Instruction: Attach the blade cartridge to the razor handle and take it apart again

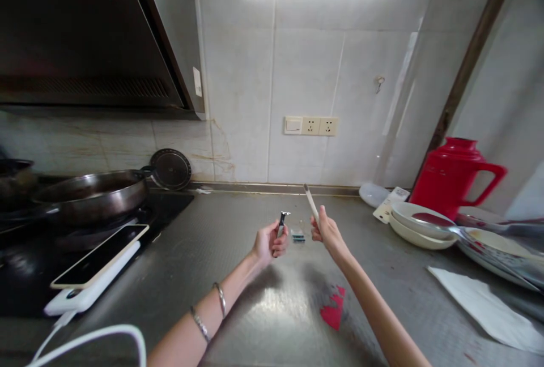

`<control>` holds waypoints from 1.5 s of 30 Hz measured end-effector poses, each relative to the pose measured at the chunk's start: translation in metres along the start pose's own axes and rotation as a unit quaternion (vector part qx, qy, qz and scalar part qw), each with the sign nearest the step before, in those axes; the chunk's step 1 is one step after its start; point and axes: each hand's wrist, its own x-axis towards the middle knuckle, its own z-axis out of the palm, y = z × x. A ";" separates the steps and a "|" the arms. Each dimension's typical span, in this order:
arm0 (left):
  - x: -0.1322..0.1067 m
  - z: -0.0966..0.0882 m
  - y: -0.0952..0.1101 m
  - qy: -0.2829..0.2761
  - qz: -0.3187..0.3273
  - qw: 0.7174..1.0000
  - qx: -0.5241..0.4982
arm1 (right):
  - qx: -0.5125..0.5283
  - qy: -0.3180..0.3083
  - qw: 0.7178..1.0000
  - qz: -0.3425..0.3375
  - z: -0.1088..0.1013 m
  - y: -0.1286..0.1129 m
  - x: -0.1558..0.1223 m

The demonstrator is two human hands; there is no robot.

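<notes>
Left of the small packet (pixel 298 238), the left hand (pixel 271 242) curls round a razor-like tool (pixel 281 223), and right of it the right hand (pixel 327 232) pinches a pale stick (pixel 312 204); these 2 things look light and stiff, best held low, away from their tips.

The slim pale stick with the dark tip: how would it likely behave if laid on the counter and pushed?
The slim pale stick is probably stiff: it juts straight from the right grip without visible sag. Its thinness suggests little weight. On the flat counter it might slide or roll easily, though whether it is round cannot be told.
</notes>
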 end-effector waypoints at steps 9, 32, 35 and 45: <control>0.005 -0.010 -0.003 0.071 0.002 0.997 0.033 | 0.110 -0.080 0.984 0.112 0.020 -0.016 -0.058; 0.001 0.010 -0.008 0.132 0.018 0.988 0.073 | 0.370 -0.170 0.885 0.225 0.072 -0.017 -0.119; 0.001 0.011 -0.008 0.158 0.020 0.984 0.082 | 0.371 -0.160 0.886 0.228 0.075 -0.018 -0.116; 0.003 0.009 -0.013 0.171 0.017 0.984 0.046 | 0.363 -0.141 0.897 0.207 0.079 -0.014 -0.118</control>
